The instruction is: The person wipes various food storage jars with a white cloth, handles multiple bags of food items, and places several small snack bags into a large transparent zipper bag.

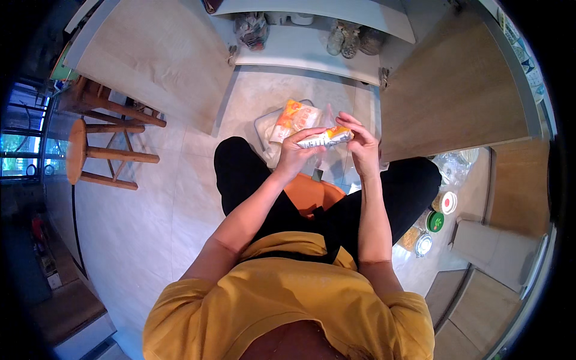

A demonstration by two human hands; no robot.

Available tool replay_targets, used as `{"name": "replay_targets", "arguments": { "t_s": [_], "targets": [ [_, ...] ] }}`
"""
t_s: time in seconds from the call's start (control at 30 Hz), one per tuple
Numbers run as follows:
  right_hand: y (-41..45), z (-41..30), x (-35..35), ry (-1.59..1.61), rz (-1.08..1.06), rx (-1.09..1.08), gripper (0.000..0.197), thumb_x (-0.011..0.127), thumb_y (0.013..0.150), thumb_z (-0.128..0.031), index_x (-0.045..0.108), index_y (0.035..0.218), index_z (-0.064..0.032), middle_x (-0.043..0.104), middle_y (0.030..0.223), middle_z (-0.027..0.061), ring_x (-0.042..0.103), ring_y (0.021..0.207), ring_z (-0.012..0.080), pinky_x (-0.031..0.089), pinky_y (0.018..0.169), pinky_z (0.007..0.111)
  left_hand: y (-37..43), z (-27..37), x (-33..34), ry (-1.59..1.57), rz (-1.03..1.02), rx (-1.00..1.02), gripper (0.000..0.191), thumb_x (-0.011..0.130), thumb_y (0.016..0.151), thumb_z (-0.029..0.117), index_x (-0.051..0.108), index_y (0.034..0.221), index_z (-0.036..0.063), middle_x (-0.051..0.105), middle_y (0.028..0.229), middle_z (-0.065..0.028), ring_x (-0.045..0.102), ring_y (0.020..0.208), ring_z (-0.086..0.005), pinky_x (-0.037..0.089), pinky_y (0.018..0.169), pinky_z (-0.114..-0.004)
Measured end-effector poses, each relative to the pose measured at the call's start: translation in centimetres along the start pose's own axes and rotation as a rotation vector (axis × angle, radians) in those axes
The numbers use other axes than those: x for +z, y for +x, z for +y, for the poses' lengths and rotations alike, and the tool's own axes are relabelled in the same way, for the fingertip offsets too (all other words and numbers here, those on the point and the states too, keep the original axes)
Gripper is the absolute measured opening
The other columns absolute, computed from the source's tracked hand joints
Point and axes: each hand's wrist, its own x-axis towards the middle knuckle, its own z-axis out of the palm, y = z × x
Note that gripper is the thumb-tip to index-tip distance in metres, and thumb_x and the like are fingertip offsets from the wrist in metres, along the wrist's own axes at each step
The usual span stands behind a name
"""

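Both my hands hold a small orange-and-white plastic packet [327,139] in front of my knees. My left hand [298,153] grips its left end, thumb underneath and fingers along the top. My right hand [362,146] pinches its right end, with some fingers raised. A clear plastic part [328,114] sticks up behind it; whether it belongs to the packet, I cannot tell. Beyond my left hand lies a larger orange-and-white packet [294,118] bearing writing. It rests over a grey-rimmed tray or lid [260,128] on the floor, partly hidden by pale plastic.
Cabinet doors stand open at left [157,58] and right [454,85]. The low shelf [297,49] holds glass bottles [343,42] and a filled bag [252,31]. Lidded jars [435,222] stand beside my right leg. A wooden stool [77,150] is at left; an orange seat [310,193] shows between my legs.
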Motion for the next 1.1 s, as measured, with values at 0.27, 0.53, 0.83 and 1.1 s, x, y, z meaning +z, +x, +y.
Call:
{"name": "replay_targets", "arguments": {
  "t_s": [0.27,0.53,0.83,1.1],
  "targets": [
    [-0.2,1.6,-1.0,0.17,0.203,0.052,0.018,0.06,0.085,-0.017,0.065,0.088,0.0001,0.061,0.108,0.0127,0.046,0.116,0.0272,0.036,0.097,0.039,0.2,-1.7,0.1,-0.092,-0.065,0.042,0.028,0.059,0.086,0.013,0.061,0.11,-0.0012,0.063,0.106,-0.0051,0.054,0.1,-0.0114,0.044,0.089,-0.027],
    [0.1,0.0,-1.2,0.91,0.032,0.384,0.055,0.053,0.084,-0.05,0.055,0.109,-0.0013,0.048,0.125,0.0161,0.043,0.119,0.0306,0.036,0.097,0.046,0.8,-1.1,1.4,0.65,-0.031,0.892,0.025,0.069,0.068,0.007,0.069,0.091,0.0165,0.064,0.107,-0.0047,0.056,0.104,-0.0268,0.043,0.089,-0.038],
    [-0.6,2.1,-6.0,0.604,0.017,0.63,0.045,0.053,0.077,0.0,0.044,0.121,0.0029,0.054,0.114,0.0173,0.057,0.102,0.0263,0.048,0.089,0.037,1.0,-6.0,-1.3,1.016,-0.127,0.796,0.036,0.063,0.073,0.011,0.062,0.109,0.017,0.044,0.131,-0.0156,0.039,0.123,-0.0298,0.03,0.098,-0.041],
    [-0.3,4.3,-11.4,0.657,0.596,0.158,0.035,0.055,0.08,-0.001,0.049,0.114,0.0031,0.055,0.114,0.0161,0.054,0.106,0.0304,0.045,0.093,0.043,-0.4,-12.8,1.6,1.167,0.056,0.263,0.047,0.071,0.064,0.01,0.056,0.108,0.0129,0.026,0.138,-0.0223,0.028,0.126,-0.0373,0.023,0.101,-0.051]
  ]
}}
